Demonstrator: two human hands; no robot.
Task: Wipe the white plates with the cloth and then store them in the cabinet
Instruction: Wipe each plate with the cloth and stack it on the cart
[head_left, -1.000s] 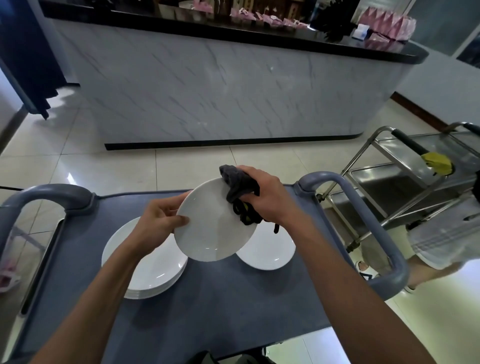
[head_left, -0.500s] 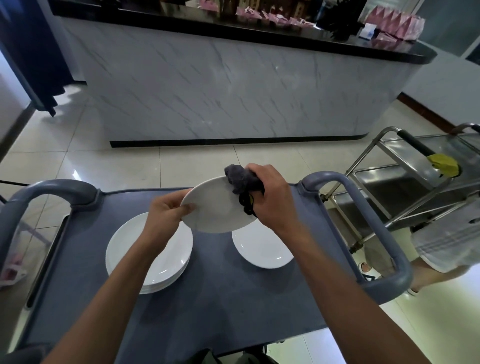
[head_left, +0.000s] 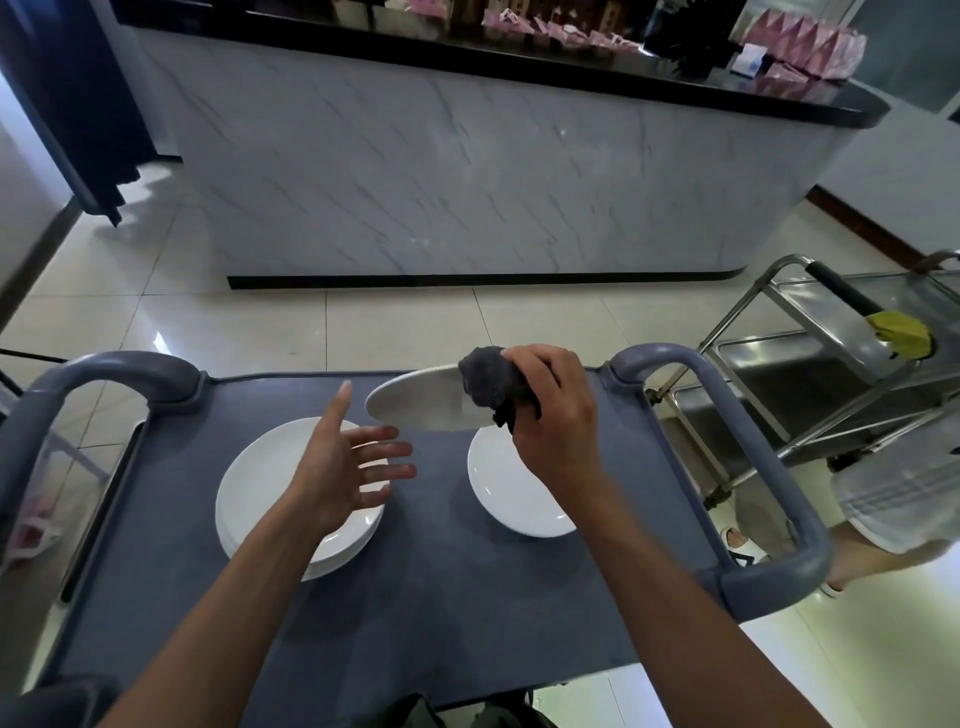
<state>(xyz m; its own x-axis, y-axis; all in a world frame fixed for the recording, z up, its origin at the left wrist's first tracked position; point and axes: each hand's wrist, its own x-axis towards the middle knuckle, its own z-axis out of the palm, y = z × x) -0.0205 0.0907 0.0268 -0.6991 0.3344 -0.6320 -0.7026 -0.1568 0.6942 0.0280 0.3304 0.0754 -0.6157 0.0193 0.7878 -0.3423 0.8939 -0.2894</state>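
My right hand (head_left: 550, 415) grips a dark grey cloth (head_left: 485, 382) and, through it, the right edge of a white plate (head_left: 415, 402), which hangs almost flat above the cart. My left hand (head_left: 343, 460) is open with fingers spread, just left of and below that plate, touching nothing. Under my left hand sits a stack of white plates (head_left: 260, 483) on the grey cart top (head_left: 431, 571). A single white plate (head_left: 511, 493) lies on the cart beneath my right hand.
The cart has grey handles on the left (head_left: 78, 384) and right (head_left: 779, 499). A steel trolley (head_left: 831, 374) with a yellow cloth (head_left: 901, 332) stands to the right, and a person (head_left: 904, 493) beside it. A marble-fronted counter (head_left: 467, 171) stands ahead across tiled floor.
My left hand has let go of the held plate and opened. The plate has tipped from facing me to nearly flat and moved right, carried by my right hand alone.
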